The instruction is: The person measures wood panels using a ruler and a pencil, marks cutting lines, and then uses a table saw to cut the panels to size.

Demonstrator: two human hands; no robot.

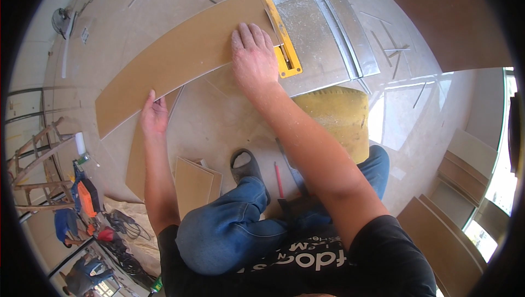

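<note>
A long brown board [186, 51] slants across the floor in front of me, its right end on a dusty grey metal worktop [311, 29]. My left hand [155, 114] grips the board's near edge toward its left end, thumb on top and the other fingers partly hidden underneath. My right hand [255, 51] lies on the board near its right end, fingers stretched out flat and the thumb hidden. Just beside those fingers, a yellow slotted frame [285, 45] runs along the board's right end. A dusty yellow casing [333, 122] sits below the worktop, near my right forearm.
Smaller board offcuts [195, 184] lie by my left knee. A red stick-like tool [278, 179] is near my sandalled foot [244, 166]. Thin strips [396, 50] litter the floor at right. Large panels [443, 237] lean at lower right; a wooden ladder [41, 155] stands left.
</note>
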